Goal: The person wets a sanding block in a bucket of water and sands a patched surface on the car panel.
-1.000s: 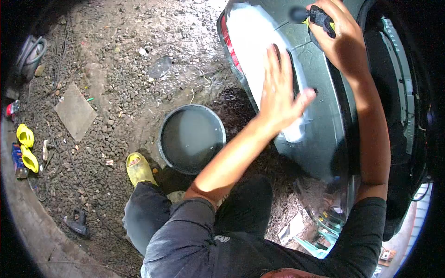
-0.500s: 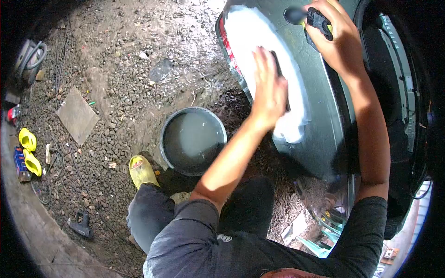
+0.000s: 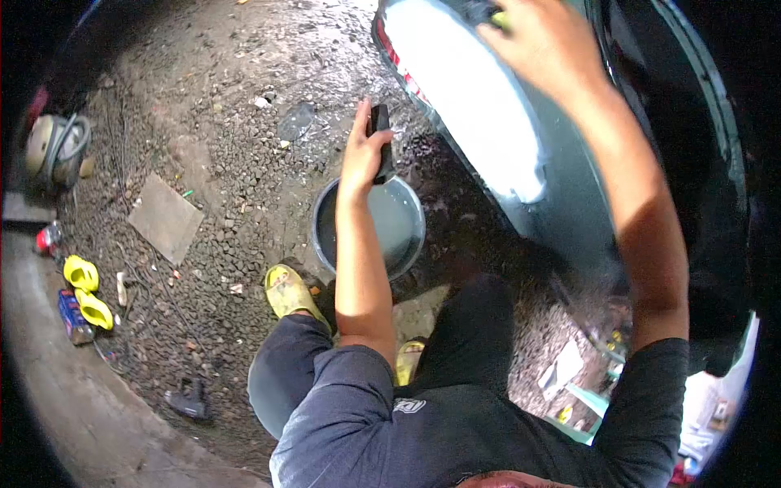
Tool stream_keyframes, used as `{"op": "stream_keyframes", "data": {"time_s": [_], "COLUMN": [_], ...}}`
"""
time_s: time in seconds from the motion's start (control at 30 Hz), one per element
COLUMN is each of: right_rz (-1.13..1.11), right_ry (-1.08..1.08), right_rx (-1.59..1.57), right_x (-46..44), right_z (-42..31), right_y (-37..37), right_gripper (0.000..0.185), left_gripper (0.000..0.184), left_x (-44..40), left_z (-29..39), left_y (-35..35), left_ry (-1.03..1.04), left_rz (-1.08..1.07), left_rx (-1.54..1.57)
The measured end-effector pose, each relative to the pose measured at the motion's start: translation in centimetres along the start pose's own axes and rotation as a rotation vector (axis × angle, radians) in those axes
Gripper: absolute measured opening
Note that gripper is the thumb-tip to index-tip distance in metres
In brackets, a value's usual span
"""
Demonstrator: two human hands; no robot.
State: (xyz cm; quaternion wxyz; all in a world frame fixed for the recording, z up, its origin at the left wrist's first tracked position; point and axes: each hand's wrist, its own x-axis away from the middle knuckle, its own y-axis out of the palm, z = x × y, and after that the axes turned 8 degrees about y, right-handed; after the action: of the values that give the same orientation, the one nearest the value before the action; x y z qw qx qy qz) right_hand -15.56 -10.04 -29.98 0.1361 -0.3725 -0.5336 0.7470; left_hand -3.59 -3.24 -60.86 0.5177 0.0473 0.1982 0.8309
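Note:
My left hand is closed around a flat black block, which looks like a sanding block, above the far rim of a round grey bucket. Cloudy water fills part of the bucket. On the other side, my right hand grips a black and yellow sponge at the top of the view, partly cut off and blurred. It is over a dark car body panel, beside a large white patch. A red light strip borders the patch's left edge.
Wet gravel surrounds the bucket. To the left lie a square flat board, yellow clogs, a red-capped bottle and a dark heat-gun-like tool. A coiled hose hangs over a machine. Papers lie at lower right.
My left hand has come off the white patch and moved left with the block to above the bucket. My right hand has shifted up and left with the sponge. The head view has also shifted.

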Motion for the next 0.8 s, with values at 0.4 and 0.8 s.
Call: {"op": "stream_keyframes", "data": {"time_s": [0.4,0.8], "right_rz": [-1.003,-0.766], "right_ry": [0.471,1.517], "right_rx": [-0.672,-1.73], "right_x": [27.3,26.1], "right_z": [-8.9,-10.5], "right_y": [26.3,27.6], "right_gripper": [0.061,0.043], "left_gripper": [0.067,0.099], "left_x": [8.0,8.7], "left_z": [-13.7,-9.4], "left_y": [-8.5,-5.8], "left_ry": [-0.618,-0.585], "left_rz": [-0.644,-0.264], "left_rx": [-0.814,-0.285]}}
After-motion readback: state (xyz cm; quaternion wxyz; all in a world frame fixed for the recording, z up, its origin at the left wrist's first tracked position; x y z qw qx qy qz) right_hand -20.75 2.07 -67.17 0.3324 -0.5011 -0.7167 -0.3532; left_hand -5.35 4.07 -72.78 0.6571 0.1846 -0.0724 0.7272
